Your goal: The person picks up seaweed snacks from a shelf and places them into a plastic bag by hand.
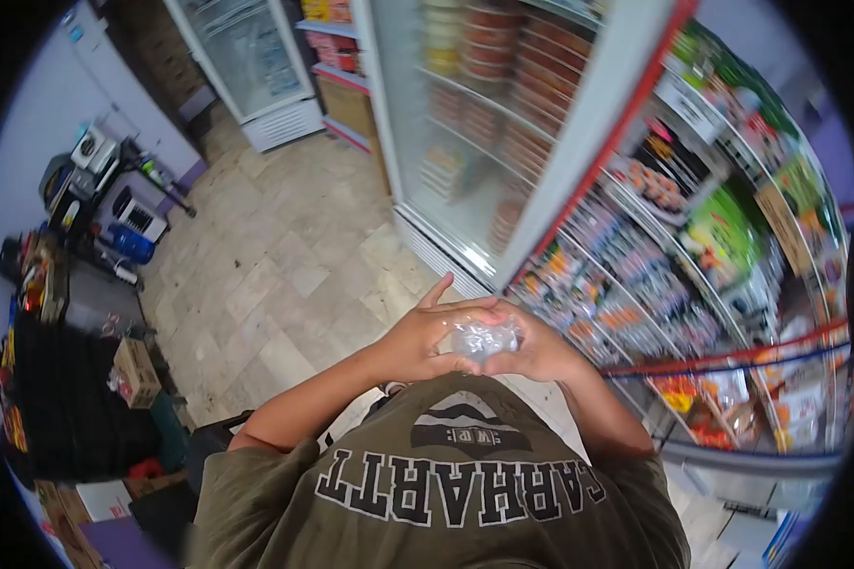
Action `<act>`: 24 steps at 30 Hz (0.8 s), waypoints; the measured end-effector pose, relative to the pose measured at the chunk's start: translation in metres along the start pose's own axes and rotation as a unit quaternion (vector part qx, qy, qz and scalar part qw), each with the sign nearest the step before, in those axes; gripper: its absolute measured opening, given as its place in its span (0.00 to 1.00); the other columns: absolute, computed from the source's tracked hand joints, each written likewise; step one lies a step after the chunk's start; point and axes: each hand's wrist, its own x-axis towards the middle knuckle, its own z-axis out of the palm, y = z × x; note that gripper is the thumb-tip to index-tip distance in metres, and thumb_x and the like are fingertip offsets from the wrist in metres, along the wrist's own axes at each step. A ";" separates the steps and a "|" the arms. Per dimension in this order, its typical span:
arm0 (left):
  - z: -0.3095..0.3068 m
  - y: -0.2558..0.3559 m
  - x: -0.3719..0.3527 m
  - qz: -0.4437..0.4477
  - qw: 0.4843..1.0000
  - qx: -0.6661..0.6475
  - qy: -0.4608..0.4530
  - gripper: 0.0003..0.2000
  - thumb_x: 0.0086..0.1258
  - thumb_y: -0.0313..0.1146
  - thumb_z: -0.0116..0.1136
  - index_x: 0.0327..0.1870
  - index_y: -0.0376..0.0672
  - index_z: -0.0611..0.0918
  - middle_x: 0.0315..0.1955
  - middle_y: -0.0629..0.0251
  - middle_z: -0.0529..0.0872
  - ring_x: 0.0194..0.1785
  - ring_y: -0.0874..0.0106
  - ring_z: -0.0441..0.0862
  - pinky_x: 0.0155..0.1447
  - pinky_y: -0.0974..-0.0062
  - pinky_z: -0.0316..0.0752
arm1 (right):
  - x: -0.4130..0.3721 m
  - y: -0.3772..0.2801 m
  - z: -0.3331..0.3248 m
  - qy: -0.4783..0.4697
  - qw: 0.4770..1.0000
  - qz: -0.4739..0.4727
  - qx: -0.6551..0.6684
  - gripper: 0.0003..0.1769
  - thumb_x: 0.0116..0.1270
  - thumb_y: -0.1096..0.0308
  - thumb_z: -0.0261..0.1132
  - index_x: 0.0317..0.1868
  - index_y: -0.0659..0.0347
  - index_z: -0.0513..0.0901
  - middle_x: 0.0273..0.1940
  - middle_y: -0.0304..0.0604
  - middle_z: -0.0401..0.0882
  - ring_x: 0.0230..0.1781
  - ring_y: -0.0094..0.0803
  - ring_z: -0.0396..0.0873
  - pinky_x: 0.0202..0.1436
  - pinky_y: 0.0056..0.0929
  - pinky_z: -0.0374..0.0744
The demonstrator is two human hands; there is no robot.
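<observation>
A small, clear, crinkled plastic item point(485, 339) is between my two hands, in front of my green shirt. My left hand point(419, 339) curls around its left side, the thumb below and the fingers above. From the right, my right hand point(538, 349) grips the same item, with its fingertips meeting those of my left hand over the top. What the plastic is exactly cannot be made out.
Ahead stands a glass-door fridge point(403, 213) with stacked tubs. An open shelf unit point(664, 256) of packaged goods is at the right. Another fridge point(280, 126) stands further back. At the left are a black table point(114, 175) and a cardboard box point(139, 373). The floor point(247, 284) is tiled.
</observation>
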 end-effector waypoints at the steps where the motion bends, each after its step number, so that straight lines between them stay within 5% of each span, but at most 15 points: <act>1: -0.014 -0.010 -0.008 0.006 1.000 0.015 0.019 0.29 0.55 0.42 0.66 0.59 0.51 0.71 0.57 0.69 0.76 0.66 0.68 0.66 0.72 0.47 0.37 | 0.021 0.009 0.002 0.002 0.997 -0.041 -0.065 0.40 0.45 0.53 0.77 0.53 0.63 0.69 0.47 0.41 0.75 0.48 0.28 0.73 0.53 0.28 0.71; 6: -0.111 -0.041 -0.047 0.005 0.995 0.072 0.075 0.28 0.53 0.49 0.67 0.56 0.51 0.75 0.57 0.72 0.77 0.67 0.69 0.66 0.71 0.45 0.37 | 0.131 -0.015 0.046 -0.048 0.996 -0.049 -0.055 0.39 0.45 0.52 0.77 0.53 0.63 0.71 0.44 0.40 0.76 0.46 0.26 0.74 0.49 0.25 0.73; 8: -0.151 -0.053 -0.062 -0.012 0.992 0.094 0.083 0.31 0.52 0.51 0.66 0.58 0.51 0.74 0.61 0.66 0.72 0.68 0.66 0.62 0.71 0.46 0.37 | 0.175 -0.014 0.062 -0.082 0.989 0.003 0.126 0.42 0.44 0.47 0.77 0.54 0.63 0.70 0.45 0.37 0.75 0.45 0.22 0.74 0.47 0.23 0.74; 9: -0.170 -0.058 -0.068 -0.013 0.993 0.073 0.089 0.31 0.52 0.51 0.66 0.58 0.51 0.74 0.62 0.61 0.70 0.69 0.65 0.60 0.71 0.47 0.38 | 0.195 -0.009 0.064 -0.097 0.989 0.052 0.095 0.48 0.42 0.39 0.74 0.56 0.62 0.68 0.45 0.36 0.75 0.42 0.22 0.75 0.43 0.21 0.75; 12: -0.211 -0.080 -0.089 -0.008 0.994 0.052 0.099 0.32 0.58 0.51 0.62 0.62 0.46 0.69 0.65 0.50 0.63 0.71 0.60 0.54 0.72 0.49 0.38 | 0.249 0.020 0.102 -0.070 0.958 -0.027 0.278 0.43 0.47 0.43 0.73 0.56 0.63 0.69 0.45 0.38 0.74 0.43 0.23 0.75 0.45 0.23 0.76; 14: -0.219 -0.095 -0.100 -0.012 0.985 -0.098 0.143 0.36 0.62 0.49 0.58 0.66 0.38 0.61 0.63 0.46 0.63 0.68 0.58 0.58 0.72 0.55 0.42 | 0.281 0.026 0.113 -0.111 0.959 -0.001 0.262 0.47 0.45 0.38 0.72 0.58 0.60 0.67 0.46 0.37 0.73 0.44 0.25 0.75 0.46 0.25 0.77; 20: -0.286 -0.155 -0.140 -0.065 0.978 0.040 0.193 0.33 0.67 0.45 0.53 0.66 0.35 0.56 0.61 0.49 0.66 0.68 0.53 0.59 0.73 0.53 0.41 | 0.400 0.022 0.137 -0.146 0.941 0.083 0.294 0.52 0.40 0.35 0.72 0.59 0.59 0.64 0.52 0.38 0.70 0.53 0.29 0.73 0.56 0.30 0.73; 24: -0.346 -0.207 -0.172 -0.105 0.938 0.135 0.302 0.31 0.65 0.45 0.55 0.63 0.34 0.61 0.55 0.47 0.71 0.59 0.51 0.68 0.66 0.59 0.58 | 0.513 0.031 0.156 -0.205 0.944 0.066 0.251 0.47 0.48 0.36 0.67 0.60 0.60 0.63 0.55 0.37 0.68 0.56 0.30 0.69 0.59 0.32 0.71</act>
